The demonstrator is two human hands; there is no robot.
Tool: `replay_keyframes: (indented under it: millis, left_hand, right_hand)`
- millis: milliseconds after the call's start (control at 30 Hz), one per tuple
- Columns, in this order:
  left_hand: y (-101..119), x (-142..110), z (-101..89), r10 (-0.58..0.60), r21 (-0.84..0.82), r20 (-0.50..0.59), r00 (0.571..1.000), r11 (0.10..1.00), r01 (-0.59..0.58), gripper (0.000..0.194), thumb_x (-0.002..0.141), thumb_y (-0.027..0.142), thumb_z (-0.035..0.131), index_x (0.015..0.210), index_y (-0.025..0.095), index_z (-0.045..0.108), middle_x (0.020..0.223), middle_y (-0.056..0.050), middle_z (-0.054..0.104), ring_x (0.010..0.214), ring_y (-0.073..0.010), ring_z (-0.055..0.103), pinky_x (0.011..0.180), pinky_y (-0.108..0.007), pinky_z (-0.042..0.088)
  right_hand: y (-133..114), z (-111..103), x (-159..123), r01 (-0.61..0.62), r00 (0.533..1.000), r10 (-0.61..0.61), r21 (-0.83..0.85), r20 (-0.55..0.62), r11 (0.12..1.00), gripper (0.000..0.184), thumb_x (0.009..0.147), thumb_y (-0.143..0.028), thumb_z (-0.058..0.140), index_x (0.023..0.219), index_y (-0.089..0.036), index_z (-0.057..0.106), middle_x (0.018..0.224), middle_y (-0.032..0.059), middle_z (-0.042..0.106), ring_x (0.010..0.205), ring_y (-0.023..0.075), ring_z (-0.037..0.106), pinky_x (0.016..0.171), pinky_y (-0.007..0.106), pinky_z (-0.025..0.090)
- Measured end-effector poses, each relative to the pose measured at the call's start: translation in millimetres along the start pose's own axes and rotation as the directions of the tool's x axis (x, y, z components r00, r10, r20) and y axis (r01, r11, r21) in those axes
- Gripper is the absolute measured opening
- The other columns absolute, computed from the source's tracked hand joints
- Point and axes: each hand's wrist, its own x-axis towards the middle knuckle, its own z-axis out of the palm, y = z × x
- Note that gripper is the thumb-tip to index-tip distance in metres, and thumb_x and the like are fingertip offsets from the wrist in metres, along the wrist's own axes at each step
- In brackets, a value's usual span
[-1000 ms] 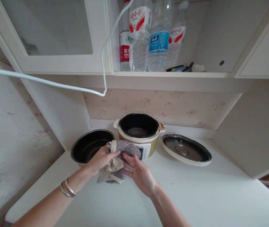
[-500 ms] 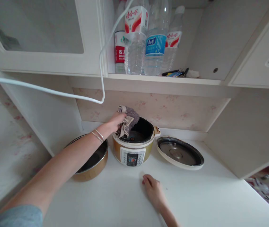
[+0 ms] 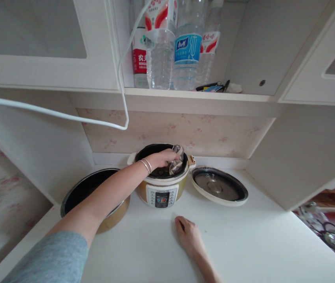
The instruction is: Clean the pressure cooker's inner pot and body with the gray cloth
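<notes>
My left hand (image 3: 163, 158) reaches into the open gold rice cooker (image 3: 161, 192) and is closed round a grey and beige cloth (image 3: 176, 162), which presses against the inner wall on the right side. Two thin bangles sit on that wrist. My right hand (image 3: 188, 236) lies flat on the white counter (image 3: 244, 239) in front of the cooker, fingers stretched out, holding nothing.
A dark inner pot (image 3: 92, 196) stands left of the cooker. The cooker's lid (image 3: 218, 185) lies upside down to its right. Water bottles (image 3: 182, 43) fill the shelf above, and a white cable (image 3: 67, 114) hangs across the cabinet front.
My left hand carried the cloth from in front of the cooker up over its rim and down inside. My right hand let go of the cloth and came to rest on the counter.
</notes>
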Motion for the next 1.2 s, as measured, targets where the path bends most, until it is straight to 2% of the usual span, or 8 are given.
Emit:
replay_keyframes:
  millis: [133,367,633,733,833,900,1000,1200]
  left_hand:
    - [2,-13,-9.4,0.013,0.242,0.117,0.993,0.969,-0.041,0.018,0.056,-0.003,0.061,0.067,0.011,0.060,0.060,-0.004,0.062,0.052,-0.0150,0.059,0.044,-0.022,0.042]
    - [10,-49,-45.7,-0.071,0.601,0.282,0.957,0.790,-0.119,0.031,0.049,0.000,0.061,0.076,0.014,0.069,0.071,-0.002,0.070,0.062,-0.0169,0.063,0.054,-0.025,0.050]
    - [31,-64,-76.3,-0.112,0.886,0.385,0.916,0.324,-0.332,0.049,0.047,-0.002,0.060,0.088,0.019,0.075,0.074,0.003,0.072,0.065,-0.0147,0.059,0.058,-0.021,0.046]
    - [31,-60,-85.3,-0.149,0.925,0.376,0.914,0.124,-0.360,0.043,0.051,0.000,0.059,0.086,0.019,0.075,0.072,0.002,0.072,0.065,-0.0154,0.059,0.062,-0.023,0.046]
    - [20,-50,-92.2,-0.088,0.952,0.290,0.953,-0.072,-0.296,0.026,0.054,0.003,0.064,0.073,0.017,0.074,0.069,-0.004,0.071,0.070,-0.0193,0.062,0.071,-0.027,0.047]
    - [8,-40,-96.0,0.074,0.976,0.216,0.974,-0.012,-0.216,0.012,0.055,0.004,0.066,0.056,0.016,0.067,0.067,-0.008,0.069,0.080,-0.0238,0.063,0.081,-0.031,0.046]
    - [-8,-22,-99.1,0.287,0.952,0.126,0.949,0.234,-0.198,0.028,0.058,0.003,0.064,0.040,0.018,0.050,0.061,-0.010,0.064,0.096,-0.0295,0.061,0.092,-0.038,0.042]
    - [-10,10,-90.7,0.390,0.862,0.198,0.899,0.368,-0.349,0.035,0.052,-0.006,0.056,0.038,0.020,0.039,0.057,-0.008,0.058,0.112,-0.0286,0.054,0.101,-0.039,0.036]
  right_hand:
    - [-3,-1,0,0.000,1.000,0.000,-0.022,0.001,1.000,0.032,0.095,-0.033,0.034,0.087,-0.026,0.065,0.081,0.0020,0.070,0.077,0.0170,0.064,0.065,0.023,0.036]
    - [-4,1,-1,0.024,1.000,-0.023,-0.038,0.002,0.999,0.032,0.096,-0.032,0.034,0.086,-0.025,0.064,0.081,0.0014,0.069,0.075,0.0160,0.063,0.063,0.023,0.035]
    - [-6,2,-2,0.047,0.999,-0.048,-0.069,-0.018,0.996,0.033,0.096,-0.031,0.033,0.084,-0.025,0.063,0.080,0.0011,0.068,0.075,0.0154,0.063,0.064,0.022,0.034]
    - [-7,3,-2,0.055,0.998,-0.057,-0.075,-0.025,0.996,0.033,0.096,-0.030,0.033,0.083,-0.024,0.063,0.080,0.0012,0.068,0.074,0.0151,0.063,0.064,0.022,0.034]
    - [-6,3,-2,0.051,0.998,-0.053,-0.078,-0.028,0.996,0.032,0.096,-0.029,0.034,0.082,-0.024,0.063,0.079,0.0012,0.068,0.074,0.0147,0.062,0.064,0.021,0.034]
    - [-6,3,-2,0.043,0.998,-0.045,-0.072,-0.032,0.996,0.032,0.095,-0.028,0.035,0.082,-0.024,0.063,0.080,0.0011,0.068,0.074,0.0144,0.063,0.064,0.021,0.035]
    - [-8,3,-2,0.031,0.999,-0.033,-0.059,-0.031,0.998,0.031,0.095,-0.028,0.036,0.084,-0.024,0.064,0.081,0.0015,0.069,0.075,0.0144,0.063,0.065,0.020,0.036]
    - [-12,0,-1,-0.009,1.000,0.008,-0.057,-0.009,0.998,0.032,0.095,-0.029,0.035,0.086,-0.023,0.065,0.082,0.0033,0.069,0.077,0.0155,0.063,0.067,0.021,0.037]
